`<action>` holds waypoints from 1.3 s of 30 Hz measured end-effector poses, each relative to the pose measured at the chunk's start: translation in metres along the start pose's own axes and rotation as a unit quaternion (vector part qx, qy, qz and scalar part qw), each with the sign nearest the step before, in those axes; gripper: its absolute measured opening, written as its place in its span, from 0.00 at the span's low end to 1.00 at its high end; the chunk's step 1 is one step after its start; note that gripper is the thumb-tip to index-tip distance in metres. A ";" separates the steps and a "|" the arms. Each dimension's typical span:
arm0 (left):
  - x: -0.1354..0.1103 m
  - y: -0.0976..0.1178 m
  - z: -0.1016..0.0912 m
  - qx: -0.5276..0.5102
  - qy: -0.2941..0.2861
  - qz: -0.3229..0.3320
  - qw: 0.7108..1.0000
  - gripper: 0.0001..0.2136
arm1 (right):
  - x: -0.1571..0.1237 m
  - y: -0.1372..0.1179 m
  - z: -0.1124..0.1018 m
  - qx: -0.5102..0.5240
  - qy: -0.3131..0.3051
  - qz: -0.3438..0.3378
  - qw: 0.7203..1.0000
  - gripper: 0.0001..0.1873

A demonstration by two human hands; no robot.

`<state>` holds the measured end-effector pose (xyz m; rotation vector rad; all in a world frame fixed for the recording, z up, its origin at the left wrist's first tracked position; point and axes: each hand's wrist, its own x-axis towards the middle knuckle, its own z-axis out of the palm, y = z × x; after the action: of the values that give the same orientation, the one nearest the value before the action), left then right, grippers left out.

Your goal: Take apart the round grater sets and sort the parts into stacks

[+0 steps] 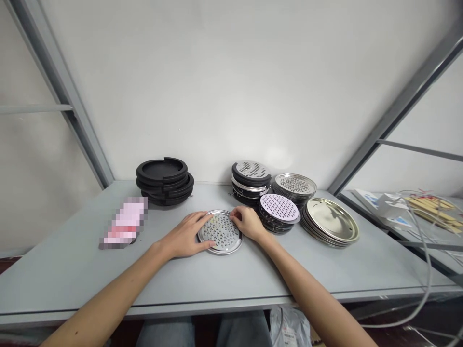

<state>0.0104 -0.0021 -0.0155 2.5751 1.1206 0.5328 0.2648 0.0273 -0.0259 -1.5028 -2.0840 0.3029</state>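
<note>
A round silver metal plate with rows of small slots lies flat on the grey table, inside a plain raised rim. My left hand grips it from the left, with the thumb at the near edge and the fingers on the far left edge. On the upper right edge, the fingertips of my right hand are pinched together at the plate's rim; anything small between them is hidden. Just right of that hand stands a stack of perforated discs with a pale lilac one on top.
Black ring-shaped holders are stacked at the back left, near a pixelated pink object. A mixed stack, slotted silver plates and shiny round trays stand to the right. White cables hang at the far right.
</note>
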 end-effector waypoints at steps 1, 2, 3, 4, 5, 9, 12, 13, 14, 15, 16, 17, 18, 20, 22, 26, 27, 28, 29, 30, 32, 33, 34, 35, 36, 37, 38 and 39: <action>0.000 0.000 0.000 0.001 0.000 0.000 1.000 0.36 | 0.001 -0.001 -0.001 -0.011 -0.007 -0.005 1.000 0.03; 0.000 0.000 0.000 0.004 -0.001 -0.002 1.000 0.36 | 0.001 -0.002 -0.001 -0.020 -0.012 -0.011 1.000 0.03; 0.000 0.000 -0.001 0.007 -0.003 -0.004 1.000 0.36 | 0.002 -0.002 -0.002 -0.029 -0.016 -0.016 0.999 0.03; 0.000 0.000 -0.001 0.009 -0.006 -0.006 1.000 0.36 | 0.002 -0.002 -0.002 -0.035 -0.018 -0.021 0.999 0.04; 0.000 0.000 -0.001 0.011 -0.007 -0.007 1.000 0.36 | 0.002 -0.003 -0.003 -0.041 -0.017 -0.025 0.999 0.04; 0.001 0.001 -0.003 0.013 -0.005 -0.001 1.000 0.37 | 0.000 -0.004 -0.002 -0.062 -0.008 -0.027 0.998 0.05; 0.000 0.002 -0.003 0.011 -0.004 -0.005 1.000 0.36 | -0.001 -0.006 0.000 -0.082 0.010 -0.002 0.997 0.07; 0.000 0.003 -0.003 0.009 -0.003 -0.008 1.000 0.35 | -0.001 -0.006 0.001 -0.087 0.019 0.008 0.996 0.07; 0.000 0.003 -0.003 0.007 -0.002 -0.010 1.000 0.35 | -0.002 -0.006 0.002 -0.089 0.030 0.015 0.995 0.08; -0.001 0.004 -0.003 0.005 -0.001 -0.011 1.000 0.35 | -0.002 -0.006 0.002 -0.089 0.042 0.020 0.995 0.08; -0.001 0.004 -0.003 0.005 0.001 -0.013 1.000 0.35 | -0.003 -0.006 0.003 -0.086 0.054 0.024 0.995 0.08; -0.002 0.004 -0.003 0.006 0.002 -0.016 1.000 0.35 | -0.003 -0.005 0.003 -0.080 0.066 0.029 0.994 0.08; -0.002 0.004 -0.003 0.006 0.002 -0.018 1.000 0.36 | -0.004 -0.005 0.004 -0.072 0.075 0.035 0.994 0.08; -0.003 0.003 -0.003 0.006 -0.001 -0.023 1.000 0.36 | -0.004 -0.003 0.004 -0.053 0.081 0.059 0.994 0.08; -0.004 0.003 -0.004 0.008 -0.006 -0.023 1.000 0.36 | -0.005 -0.002 0.003 -0.039 0.083 0.084 0.992 0.10; -0.006 -0.002 -0.011 0.019 -0.008 -0.017 1.000 0.34 | -0.005 0.001 0.002 -0.050 0.099 0.084 0.990 0.13; -0.007 -0.004 -0.012 0.020 -0.008 -0.017 1.000 0.34 | -0.005 0.001 0.002 -0.058 0.091 0.082 0.991 0.10; -0.008 -0.006 -0.014 0.021 -0.007 -0.020 1.000 0.34 | -0.005 0.001 0.001 -0.066 0.079 0.081 0.991 0.09; -0.010 -0.009 -0.016 0.022 -0.005 -0.024 0.999 0.34 | -0.005 0.001 0.001 -0.074 0.067 0.080 0.992 0.09; -0.012 -0.011 -0.017 0.021 -0.004 -0.030 0.999 0.34 | -0.006 0.000 0.000 -0.083 0.058 0.076 0.992 0.10; -0.015 -0.015 -0.018 0.016 -0.004 -0.040 0.999 0.34 | -0.006 -0.001 -0.001 -0.092 0.059 0.059 0.992 0.13; -0.016 -0.016 -0.018 0.013 -0.004 -0.044 0.999 0.33 | -0.007 -0.003 -0.001 -0.093 0.066 0.049 0.992 0.14; -0.017 -0.017 -0.017 0.011 -0.005 -0.046 0.999 0.33 | -0.007 -0.004 -0.001 -0.092 0.076 0.040 0.992 0.15; -0.018 -0.017 -0.017 0.010 -0.006 -0.048 0.999 0.33 | -0.008 -0.006 -0.001 -0.088 0.086 0.030 0.992 0.16; -0.018 -0.017 -0.016 0.010 -0.007 -0.049 0.999 0.33 | -0.008 -0.008 0.000 -0.083 0.094 0.015 0.992 0.17; -0.018 -0.017 -0.016 0.010 -0.008 -0.049 0.999 0.34 | -0.009 -0.010 0.000 -0.074 0.096 -0.005 0.993 0.18; -0.018 -0.016 -0.015 0.010 -0.009 -0.048 0.999 0.35 | -0.009 -0.012 0.001 -0.062 0.092 -0.029 0.993 0.18; -0.017 -0.016 -0.015 0.011 -0.013 -0.046 0.999 0.37 | -0.010 -0.014 0.002 -0.049 0.081 -0.051 0.994 0.18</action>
<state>-0.0172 -0.0030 -0.0124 2.5270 1.2356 0.4662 0.2548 0.0135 -0.0233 -1.4192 -2.0639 0.0393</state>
